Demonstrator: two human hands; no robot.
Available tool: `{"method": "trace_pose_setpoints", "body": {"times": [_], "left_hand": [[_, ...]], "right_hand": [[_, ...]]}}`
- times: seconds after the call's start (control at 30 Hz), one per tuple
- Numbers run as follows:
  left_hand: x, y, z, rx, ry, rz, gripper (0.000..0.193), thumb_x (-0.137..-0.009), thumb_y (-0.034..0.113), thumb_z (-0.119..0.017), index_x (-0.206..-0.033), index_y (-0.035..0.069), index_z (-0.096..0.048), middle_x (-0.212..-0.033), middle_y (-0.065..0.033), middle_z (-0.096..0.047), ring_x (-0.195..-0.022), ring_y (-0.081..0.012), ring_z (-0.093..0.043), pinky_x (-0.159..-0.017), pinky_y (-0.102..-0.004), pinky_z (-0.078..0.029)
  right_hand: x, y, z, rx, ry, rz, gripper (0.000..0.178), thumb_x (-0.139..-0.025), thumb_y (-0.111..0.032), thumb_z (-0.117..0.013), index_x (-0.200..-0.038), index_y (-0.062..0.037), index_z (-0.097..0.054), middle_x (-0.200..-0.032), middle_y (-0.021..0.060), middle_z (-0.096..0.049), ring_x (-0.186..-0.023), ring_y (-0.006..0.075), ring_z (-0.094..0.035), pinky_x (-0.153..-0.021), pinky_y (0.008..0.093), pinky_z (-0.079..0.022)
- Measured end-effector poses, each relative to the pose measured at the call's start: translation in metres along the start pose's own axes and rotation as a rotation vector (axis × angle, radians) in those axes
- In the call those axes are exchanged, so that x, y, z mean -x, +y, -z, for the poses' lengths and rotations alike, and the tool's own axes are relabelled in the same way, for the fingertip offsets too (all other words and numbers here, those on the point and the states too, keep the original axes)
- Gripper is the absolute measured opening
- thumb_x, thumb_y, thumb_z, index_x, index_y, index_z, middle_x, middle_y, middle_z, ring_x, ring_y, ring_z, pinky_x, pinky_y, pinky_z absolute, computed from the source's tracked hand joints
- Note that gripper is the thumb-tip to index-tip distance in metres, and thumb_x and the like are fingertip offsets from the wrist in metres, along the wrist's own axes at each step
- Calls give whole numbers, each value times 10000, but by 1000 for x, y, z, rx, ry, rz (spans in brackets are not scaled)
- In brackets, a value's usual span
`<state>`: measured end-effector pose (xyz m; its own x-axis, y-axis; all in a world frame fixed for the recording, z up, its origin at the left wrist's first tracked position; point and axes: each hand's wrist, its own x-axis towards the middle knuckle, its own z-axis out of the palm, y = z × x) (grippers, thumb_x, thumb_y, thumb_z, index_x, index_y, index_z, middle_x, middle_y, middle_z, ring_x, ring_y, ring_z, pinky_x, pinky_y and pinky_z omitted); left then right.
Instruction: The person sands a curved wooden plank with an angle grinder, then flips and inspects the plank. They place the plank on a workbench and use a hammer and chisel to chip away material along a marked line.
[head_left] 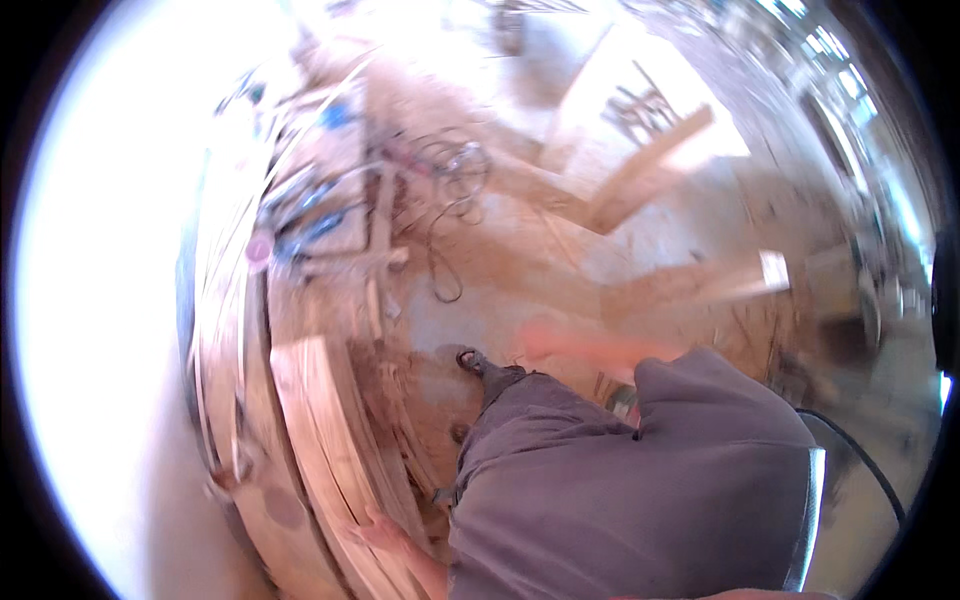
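Note:
My left hand (380,532) lies on a long, thick wooden beam (322,420) at the lower left. Its fingers look stretched out over the wood. Bare and badly smeared by motion, my right hand (545,345) reaches out leftward from my grey sleeve above the floor. Its fingers cannot be made out, nor whether anything is in them. Below it, partly behind my shirt, a small dark and light object (624,403) shows too little to name. My sandalled foot (470,360) stands on the floor beside the beam.
A wooden workbench (285,310) runs along the left, with blurred blue and dark tools (315,225) on it. Looped cable (455,180) hangs beyond. Wooden boards (655,165) stand farther off, and a dark hose (865,460) curves at the right.

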<state>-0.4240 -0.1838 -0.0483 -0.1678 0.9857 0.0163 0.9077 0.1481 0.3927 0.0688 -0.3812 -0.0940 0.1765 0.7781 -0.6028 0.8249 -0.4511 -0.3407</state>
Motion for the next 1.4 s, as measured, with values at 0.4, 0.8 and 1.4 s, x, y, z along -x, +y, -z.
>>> {"method": "trace_pose_setpoints", "body": {"times": [0.4,0.8,1.4], "left_hand": [[-62,3,-21,-434,-277,-780,704,-1104,495,-310,-1598,1,-396,-1726,-241,-188,-1596,-411,-148,-1294,-521,-105],[-40,-32,7,-486,-296,-991,699,-1111,471,-284,-1608,-14,-361,-1735,-238,-151,-1601,-429,-126,-1289,-542,-123],[6,-98,37,-510,-96,-963,714,-903,133,-578,-1561,-58,-376,-1688,-277,-257,-1550,-450,-269,-1290,-520,-215]], "right_hand": [[278,7,-344,-210,282,-835,218,-837,-201,-625,-853,-14,-736,-822,214,-698,-789,401,-715,-717,553,-541],[315,-95,-362,-1426,223,-988,363,-865,-296,-651,-1089,-27,-745,-1082,246,-735,-953,438,-690,-808,511,-540],[305,24,-281,-666,154,-630,361,-929,-322,-594,-1041,-21,-760,-1037,268,-723,-1048,444,-686,-929,496,-528]]}}
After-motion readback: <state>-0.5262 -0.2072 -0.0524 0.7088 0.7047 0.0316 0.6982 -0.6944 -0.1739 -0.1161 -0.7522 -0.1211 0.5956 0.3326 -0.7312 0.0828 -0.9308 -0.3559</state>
